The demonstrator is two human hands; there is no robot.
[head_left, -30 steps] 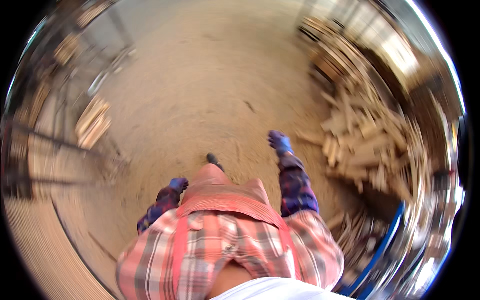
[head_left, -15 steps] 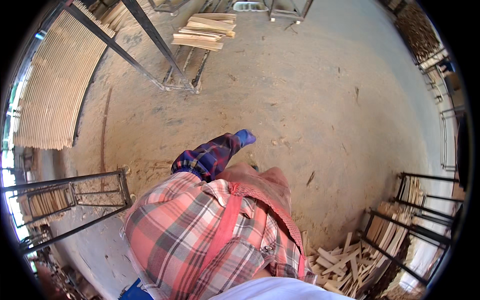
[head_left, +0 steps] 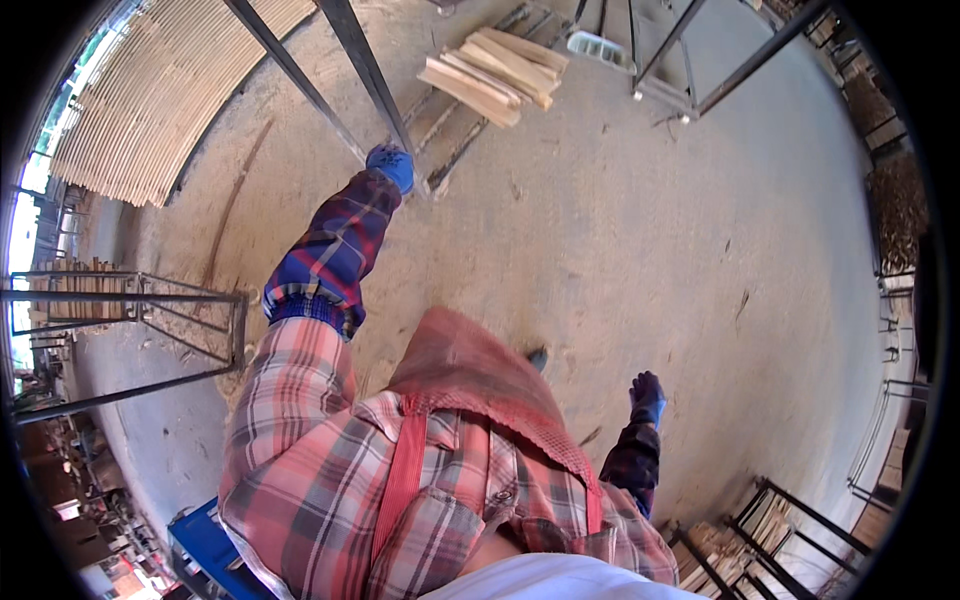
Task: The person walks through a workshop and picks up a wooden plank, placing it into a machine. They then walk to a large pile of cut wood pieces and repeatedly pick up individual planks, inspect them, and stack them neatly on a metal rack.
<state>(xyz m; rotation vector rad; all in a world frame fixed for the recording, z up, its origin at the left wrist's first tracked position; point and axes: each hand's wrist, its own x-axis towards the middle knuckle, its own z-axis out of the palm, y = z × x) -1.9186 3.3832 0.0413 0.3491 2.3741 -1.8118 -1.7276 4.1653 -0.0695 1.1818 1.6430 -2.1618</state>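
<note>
My left hand (head_left: 390,167), in a blue glove, reaches forward at the end of a plaid sleeve. It overlaps the foot of the dark metal rack (head_left: 362,62) at the upper left. Its fingers look curled, and whether they touch the rack's post I cannot tell. My right hand (head_left: 648,398), also blue-gloved, hangs low on the right over the floor, with its fingers loosely extended and nothing visible in it. Just beyond the left hand, a small stack of light wooden boards (head_left: 492,75) lies across the rack's base rails.
A large ribbed stack of thin wood (head_left: 170,95) stands at the far left. A second metal frame (head_left: 690,110) rises at the upper right beside a pale tray (head_left: 600,52). Metal racks stand near left (head_left: 240,330) and near right (head_left: 800,535). Wood scraps litter the dusty floor (head_left: 520,240).
My left hand has swung from in front of my body out to the rack, left and forward. My right hand has come into view. The surroundings have shifted as my head turned.
</note>
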